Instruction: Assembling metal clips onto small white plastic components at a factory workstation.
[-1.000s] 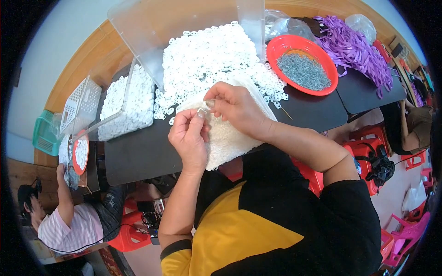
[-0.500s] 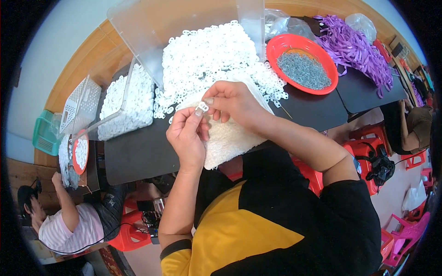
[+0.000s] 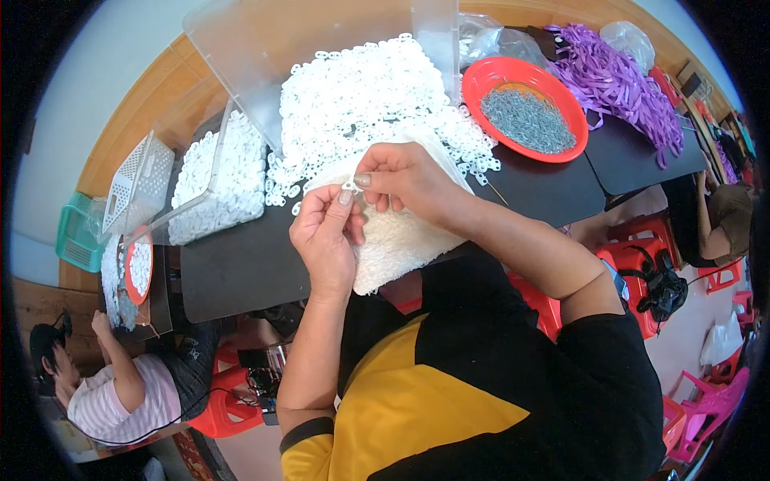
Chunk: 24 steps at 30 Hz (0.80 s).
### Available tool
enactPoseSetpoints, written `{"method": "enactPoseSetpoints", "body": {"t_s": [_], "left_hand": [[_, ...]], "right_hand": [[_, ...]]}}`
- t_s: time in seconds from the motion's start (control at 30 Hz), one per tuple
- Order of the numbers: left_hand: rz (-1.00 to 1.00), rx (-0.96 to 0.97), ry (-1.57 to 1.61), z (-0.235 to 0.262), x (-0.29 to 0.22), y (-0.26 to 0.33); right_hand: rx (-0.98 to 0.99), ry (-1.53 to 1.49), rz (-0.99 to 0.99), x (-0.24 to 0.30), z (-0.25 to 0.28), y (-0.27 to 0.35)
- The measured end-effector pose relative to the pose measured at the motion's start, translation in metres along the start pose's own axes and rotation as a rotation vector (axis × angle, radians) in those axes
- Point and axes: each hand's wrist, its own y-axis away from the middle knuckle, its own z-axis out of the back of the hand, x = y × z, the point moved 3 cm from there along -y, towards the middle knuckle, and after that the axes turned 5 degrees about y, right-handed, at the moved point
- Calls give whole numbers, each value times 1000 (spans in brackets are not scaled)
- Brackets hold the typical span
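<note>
A small white plastic piece with holes (image 3: 350,186) is held up between my two hands, over a cream towel (image 3: 393,252) at the table's front edge. My left hand (image 3: 325,236) pinches it between thumb and forefinger. From the other side my right hand (image 3: 411,183) closes thumb and fingertips on its upper right part, hiding some of it. Whether the right fingertips also hold a tiny part I cannot make out. Just beyond the hands lies a large heap of similar white pieces (image 3: 361,88), spilling out of a clear plastic bin (image 3: 233,36) tipped on its side.
Right of the heap, a red bowl (image 3: 473,76) holds many small metal pins. Purple ribbons (image 3: 618,88) lie beyond it. At left stand a clear box of white pieces (image 3: 228,180) and a white basket (image 3: 138,186). Another person (image 3: 124,389) sits at lower left.
My right thumb and fingertips have shifted over the white piece and cover more of it. My left hand keeps its pinch. The seated person's arm at left has moved slightly.
</note>
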Motion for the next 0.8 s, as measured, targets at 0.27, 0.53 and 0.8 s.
{"method": "enactPoseSetpoints", "body": {"t_s": [0.27,0.53,0.8], "left_hand": [[-3,26,-6,0,2,1],[-29,48,-42,0,0,2],[-36,83,20,1,-1,-2]], "right_hand": [[-11,-33,19,-2,-7,1],[-12,11,89,-3,-10,2],[28,-37,147,-3,-10,-5]]}}
